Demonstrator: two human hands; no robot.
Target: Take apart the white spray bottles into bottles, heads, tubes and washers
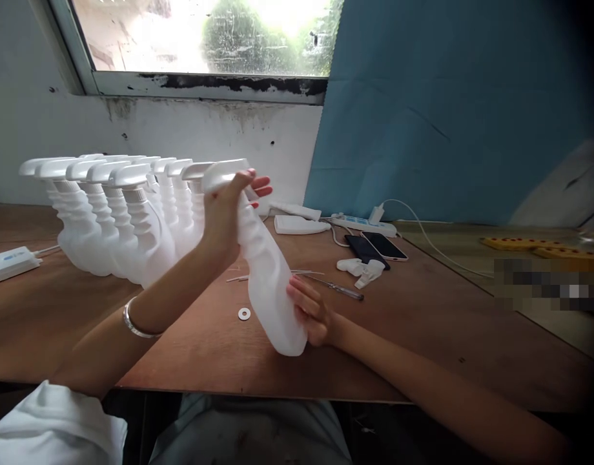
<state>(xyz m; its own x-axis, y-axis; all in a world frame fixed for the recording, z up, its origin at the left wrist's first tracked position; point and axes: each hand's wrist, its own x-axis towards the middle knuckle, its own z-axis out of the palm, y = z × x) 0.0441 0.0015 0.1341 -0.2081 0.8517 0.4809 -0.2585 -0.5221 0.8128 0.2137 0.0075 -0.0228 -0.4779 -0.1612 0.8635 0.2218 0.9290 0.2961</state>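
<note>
One hand, the left hand (223, 216), grasps a white bottle (270, 284) around the neck and spray head (226, 169). The right hand (310, 310) holds its lower side, fingers against the plastic. The bottle is tilted over the table (408, 310); base contact cannot be determined. A washer (240, 314) lies beside it. Similar bottles (144, 232) stand at left; a screwdriver (345, 291) and two phones (387, 246) lie at right.

Loose white left sleeve (55, 423), 1 shiny silver bangle (129, 325), greyish lower clothing (253, 431)
</note>
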